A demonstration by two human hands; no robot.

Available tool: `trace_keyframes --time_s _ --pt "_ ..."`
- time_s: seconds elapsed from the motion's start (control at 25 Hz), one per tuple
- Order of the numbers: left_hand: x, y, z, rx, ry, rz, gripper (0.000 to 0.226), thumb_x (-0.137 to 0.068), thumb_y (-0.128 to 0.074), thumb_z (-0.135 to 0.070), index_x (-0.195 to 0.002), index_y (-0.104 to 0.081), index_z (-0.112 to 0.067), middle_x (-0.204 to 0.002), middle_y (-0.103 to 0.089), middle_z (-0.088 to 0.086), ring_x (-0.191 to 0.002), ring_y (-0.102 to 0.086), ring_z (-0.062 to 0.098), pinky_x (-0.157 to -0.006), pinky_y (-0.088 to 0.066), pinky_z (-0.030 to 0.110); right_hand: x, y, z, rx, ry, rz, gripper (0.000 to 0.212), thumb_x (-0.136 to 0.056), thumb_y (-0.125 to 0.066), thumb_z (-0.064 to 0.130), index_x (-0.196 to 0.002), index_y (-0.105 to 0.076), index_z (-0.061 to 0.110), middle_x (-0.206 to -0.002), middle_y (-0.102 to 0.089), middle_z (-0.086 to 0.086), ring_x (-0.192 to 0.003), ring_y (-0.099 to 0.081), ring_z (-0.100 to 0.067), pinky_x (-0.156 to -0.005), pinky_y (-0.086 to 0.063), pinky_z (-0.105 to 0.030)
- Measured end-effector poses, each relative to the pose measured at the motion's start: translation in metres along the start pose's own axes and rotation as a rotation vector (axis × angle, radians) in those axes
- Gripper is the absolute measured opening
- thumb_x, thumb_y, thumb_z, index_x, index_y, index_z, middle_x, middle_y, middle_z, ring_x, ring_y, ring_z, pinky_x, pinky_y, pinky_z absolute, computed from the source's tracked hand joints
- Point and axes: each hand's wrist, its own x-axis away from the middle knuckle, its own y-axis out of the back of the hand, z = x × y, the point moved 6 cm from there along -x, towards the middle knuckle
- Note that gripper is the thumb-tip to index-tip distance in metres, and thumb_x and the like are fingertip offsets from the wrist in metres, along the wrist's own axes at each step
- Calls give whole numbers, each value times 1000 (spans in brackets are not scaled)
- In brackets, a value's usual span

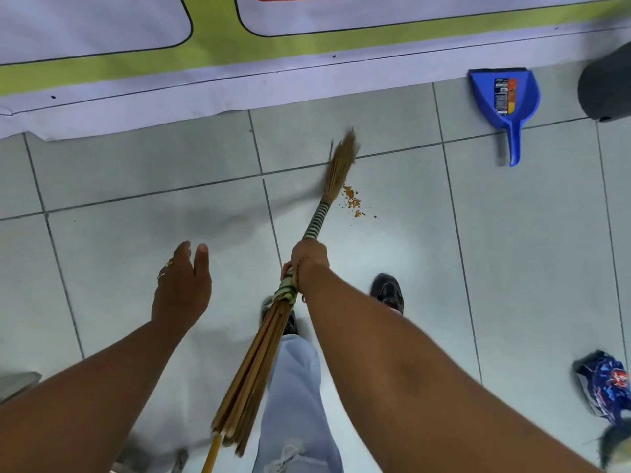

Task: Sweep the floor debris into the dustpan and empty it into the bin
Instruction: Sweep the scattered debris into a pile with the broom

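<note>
Broom poised over the crumbs, dustpan waiting off by the wall

The right hand (309, 259) is clenched round the banded neck of the grass broom (336, 172), whose blurred tip sits just beside the orange crumbs (353, 201); the left hand (182, 281) hangs loose, holding nothing. The blue dustpan (505, 97) lies well apart near the grey bin (606, 87). A hard flick could scatter the small pile across the tiles or under the banner (205, 59) edge instead of towards the pan.
</note>
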Motion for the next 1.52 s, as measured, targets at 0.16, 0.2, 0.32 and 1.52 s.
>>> trace_keyframes --time_s 0.16,0.2,0.32,1.52 --pt "9 -1 5 -25 -12 14 57 -97 -24 -42 -140 -31 -5 -142 -45 23 -131 -39 41 -109 -31 50 40 -10 -30 -113 -42 -66 31 -101 -27 11 -117 -52 3 -89 -61 -12 -61 -62 -18 -44 -47 -9" --pt "12 -1 6 -37 -9 24 57 -97 -24 -43 -140 -31 -5 -141 -45 23 -131 -40 42 -109 -31 51 51 -12 -36 -109 -18 -97 37 -101 -26 12 -132 -46 6 -108 -63 -14 -84 -66 -25 -65 -51 -15" --pt "30 2 1 -63 -1 45 58 -97 -25 -43 -140 -32 -6 -140 -46 24 -130 -41 43 -108 -32 51 86 -6 -49 -152 46 -109 48 -102 -25 17 -148 -28 26 -129 -59 -14 -112 -59 -30 -91 -47 -30" --pt "62 -248 -406 154 179 67 56 -96 -25 -46 -140 -33 -14 -142 -47 16 -133 -39 36 -110 -30 47 -168 448 75 1358 385 -83 45 -98 -33 20 -141 -41 26 -129 -48 -11 -121 -49 -37 -94 -43 -44"
